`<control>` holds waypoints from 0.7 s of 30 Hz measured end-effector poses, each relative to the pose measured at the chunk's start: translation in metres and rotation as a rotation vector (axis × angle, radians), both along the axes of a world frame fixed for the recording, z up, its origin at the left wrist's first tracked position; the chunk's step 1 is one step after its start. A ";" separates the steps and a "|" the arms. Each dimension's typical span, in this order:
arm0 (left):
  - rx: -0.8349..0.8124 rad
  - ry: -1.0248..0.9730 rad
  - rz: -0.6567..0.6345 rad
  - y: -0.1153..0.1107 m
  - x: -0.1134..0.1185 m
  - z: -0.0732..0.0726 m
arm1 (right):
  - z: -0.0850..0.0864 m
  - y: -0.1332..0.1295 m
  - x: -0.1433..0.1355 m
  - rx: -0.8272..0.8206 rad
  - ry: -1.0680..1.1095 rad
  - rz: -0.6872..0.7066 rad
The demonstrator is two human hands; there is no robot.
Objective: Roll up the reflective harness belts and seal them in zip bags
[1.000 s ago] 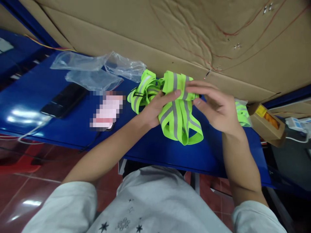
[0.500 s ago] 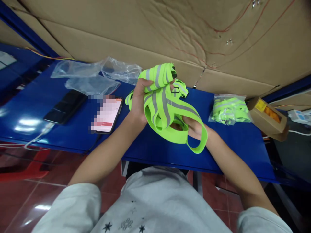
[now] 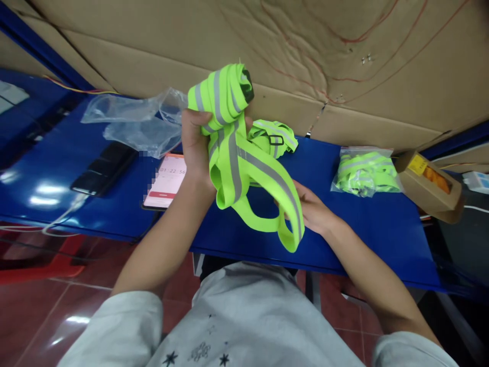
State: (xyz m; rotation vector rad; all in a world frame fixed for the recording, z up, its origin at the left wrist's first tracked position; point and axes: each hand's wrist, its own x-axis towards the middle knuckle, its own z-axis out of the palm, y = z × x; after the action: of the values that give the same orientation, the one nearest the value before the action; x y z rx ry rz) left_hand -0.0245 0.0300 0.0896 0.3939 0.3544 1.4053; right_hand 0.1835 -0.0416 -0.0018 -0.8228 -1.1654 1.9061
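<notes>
My left hand [image 3: 198, 148] is wrapped round a bundle of neon green strap with grey reflective stripes [image 3: 219, 97], raised above the blue table. Loose loops of the strap hang from the bundle toward the right. At the lower loops is my right hand [image 3: 311, 206], its fingers partly hidden behind the strap, so its grip does not show. Behind them on the table lies another green strap bundle [image 3: 273, 137] with a black buckle. Farther right sits a clear bag holding more green straps [image 3: 367, 173].
Clear plastic bags [image 3: 141, 135] lie at the back left. Nearer are a black device [image 3: 103, 168] with a white cable and a lit phone [image 3: 166, 178]. A brown box [image 3: 430, 186] stands at the right, before a cardboard wall [image 3: 153, 46].
My left hand has moved up and to the left with the strap bundle. The loops have shifted left and spread, and more of the bundle behind now shows.
</notes>
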 end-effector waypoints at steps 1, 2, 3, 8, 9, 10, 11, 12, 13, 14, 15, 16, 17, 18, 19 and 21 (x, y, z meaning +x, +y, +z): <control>-0.013 -0.012 0.013 0.001 0.000 0.001 | 0.002 0.000 -0.003 0.048 -0.034 -0.050; -0.028 -0.015 0.024 0.001 0.000 0.002 | 0.003 0.000 -0.005 0.072 -0.059 -0.104; -0.039 -0.008 0.027 0.000 0.000 0.002 | 0.004 0.000 -0.007 0.095 -0.076 -0.159; 0.073 0.149 -0.009 0.001 -0.003 -0.001 | 0.004 0.003 -0.008 0.267 -0.291 -0.261; 0.110 0.182 0.022 0.003 -0.005 -0.003 | 0.004 0.003 -0.007 0.268 -0.327 -0.245; 0.140 0.207 0.063 0.006 -0.007 -0.006 | 0.003 0.004 -0.006 0.233 -0.341 -0.234; 0.161 0.228 0.100 0.009 -0.010 -0.009 | 0.002 0.005 -0.005 0.167 -0.327 -0.231; 0.173 0.246 0.126 0.012 -0.012 -0.011 | 0.001 0.005 -0.004 0.079 -0.288 -0.227; 0.185 0.262 0.137 0.014 -0.014 -0.013 | 0.001 0.006 -0.004 -0.012 -0.233 -0.222; 0.196 0.275 0.131 0.016 -0.016 -0.015 | 0.000 0.007 -0.003 -0.092 -0.171 -0.212; 0.208 0.287 0.115 0.017 -0.017 -0.016 | -0.001 0.009 -0.002 -0.153 -0.109 -0.204; 0.222 0.294 0.105 0.017 -0.018 -0.016 | -0.002 0.010 -0.001 -0.199 -0.052 -0.200; 0.236 0.300 0.099 0.017 -0.019 -0.016 | -0.004 0.012 0.000 -0.234 -0.008 -0.191; 0.247 0.304 0.098 0.017 -0.019 -0.016 | -0.005 0.013 0.001 -0.265 0.024 -0.174; 0.254 0.305 0.104 0.016 -0.020 -0.015 | -0.007 0.014 0.002 -0.296 0.046 -0.148; 0.268 0.308 0.102 0.015 -0.020 -0.015 | -0.011 0.015 0.004 -0.353 0.072 -0.073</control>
State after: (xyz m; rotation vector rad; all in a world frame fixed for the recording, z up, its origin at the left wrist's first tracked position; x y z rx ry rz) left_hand -0.0441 0.0448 0.0742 0.8269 0.4418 1.4981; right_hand 0.1874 -0.0268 -0.0127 -0.9592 -0.7544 2.0923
